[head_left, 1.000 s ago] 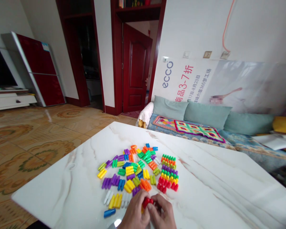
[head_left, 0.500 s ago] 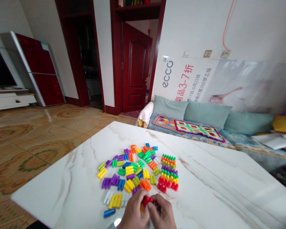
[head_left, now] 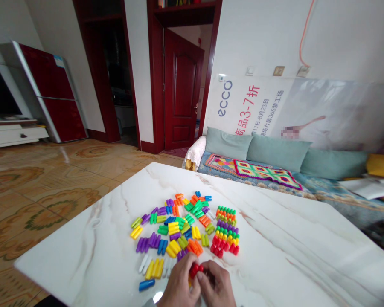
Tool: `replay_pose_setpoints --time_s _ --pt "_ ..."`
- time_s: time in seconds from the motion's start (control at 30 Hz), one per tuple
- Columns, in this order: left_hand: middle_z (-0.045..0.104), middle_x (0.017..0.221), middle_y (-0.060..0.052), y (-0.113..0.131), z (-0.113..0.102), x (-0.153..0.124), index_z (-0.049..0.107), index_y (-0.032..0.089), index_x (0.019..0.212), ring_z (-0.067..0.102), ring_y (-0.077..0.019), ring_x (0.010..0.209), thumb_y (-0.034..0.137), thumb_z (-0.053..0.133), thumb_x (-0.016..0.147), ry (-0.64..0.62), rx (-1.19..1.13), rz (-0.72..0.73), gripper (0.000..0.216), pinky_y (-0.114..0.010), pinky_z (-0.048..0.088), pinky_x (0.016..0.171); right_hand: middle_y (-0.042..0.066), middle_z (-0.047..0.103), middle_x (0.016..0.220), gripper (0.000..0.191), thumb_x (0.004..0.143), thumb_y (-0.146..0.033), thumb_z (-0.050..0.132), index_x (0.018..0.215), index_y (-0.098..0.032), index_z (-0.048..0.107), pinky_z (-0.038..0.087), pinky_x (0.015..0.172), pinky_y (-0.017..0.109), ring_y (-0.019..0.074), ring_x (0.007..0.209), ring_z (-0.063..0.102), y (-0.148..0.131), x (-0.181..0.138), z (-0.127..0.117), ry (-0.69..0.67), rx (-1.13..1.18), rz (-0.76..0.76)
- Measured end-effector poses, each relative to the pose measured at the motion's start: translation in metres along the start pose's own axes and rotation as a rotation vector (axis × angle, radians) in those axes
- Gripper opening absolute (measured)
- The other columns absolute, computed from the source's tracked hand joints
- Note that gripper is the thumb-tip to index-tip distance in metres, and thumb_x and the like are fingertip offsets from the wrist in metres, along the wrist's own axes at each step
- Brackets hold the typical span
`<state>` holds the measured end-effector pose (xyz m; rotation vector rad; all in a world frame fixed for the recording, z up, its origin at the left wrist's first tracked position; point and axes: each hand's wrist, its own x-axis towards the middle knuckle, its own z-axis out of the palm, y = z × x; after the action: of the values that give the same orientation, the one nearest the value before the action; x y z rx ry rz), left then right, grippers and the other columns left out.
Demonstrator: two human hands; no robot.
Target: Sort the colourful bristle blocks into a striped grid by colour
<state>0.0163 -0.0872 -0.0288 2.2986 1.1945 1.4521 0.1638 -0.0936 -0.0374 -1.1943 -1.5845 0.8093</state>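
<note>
Close together at the table's near edge, my left hand and my right hand are closed on red bullet-shaped plastic blocks. The rounded red tops show between the fingertips; their lower parts are hidden. A bit of orange-yellow shows just under them, too covered to identify. Ahead and to the right stands a group of upright blocks in rows of green, orange, purple, yellow and red. Loose purple blocks, yellow blocks, white blocks and a blue block lie flat to the left and ahead of my hands.
Everything lies on a white marbled table with angled corners. Beyond it is a sofa with grey-green cushions and a crocheted cover. A red door and a red refrigerator stand farther back.
The red blocks between my fingers have tilted and shifted very slightly to the left. Both hands stay in nearly the same place, and the blocks on the table have not moved.
</note>
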Motion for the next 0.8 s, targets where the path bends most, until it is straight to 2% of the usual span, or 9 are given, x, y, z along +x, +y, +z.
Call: replay_pose_setpoints --time_s 0.33,0.8 --pt "0.065 0.085 -0.004 -0.0001 0.0002 0.0004 0.049 0.022 0.108 0.068 -0.019 0.074 0.012 0.048 0.08 0.033 0.023 0.03 0.029 -0.027 0.055 0.066 0.003 0.062 0.062 0.047 0.087 -0.061 0.054 0.078 -0.018 0.069 0.038 0.049 0.022 0.0139 0.054 0.052 -0.0003 -0.0001 0.0002 -0.011 0.004 0.007" --pt "0.063 0.085 -0.004 -0.0003 0.0003 0.0011 0.048 0.022 0.108 0.067 -0.0188 0.075 0.011 0.048 0.079 -0.004 -0.002 0.018 0.03 -0.028 0.056 0.067 0.004 0.063 0.062 0.048 0.087 -0.063 0.054 0.076 -0.018 0.069 0.041 0.049 0.022 0.0145 0.054 0.054 -0.0025 0.0004 0.0015 0.034 0.021 -0.016"
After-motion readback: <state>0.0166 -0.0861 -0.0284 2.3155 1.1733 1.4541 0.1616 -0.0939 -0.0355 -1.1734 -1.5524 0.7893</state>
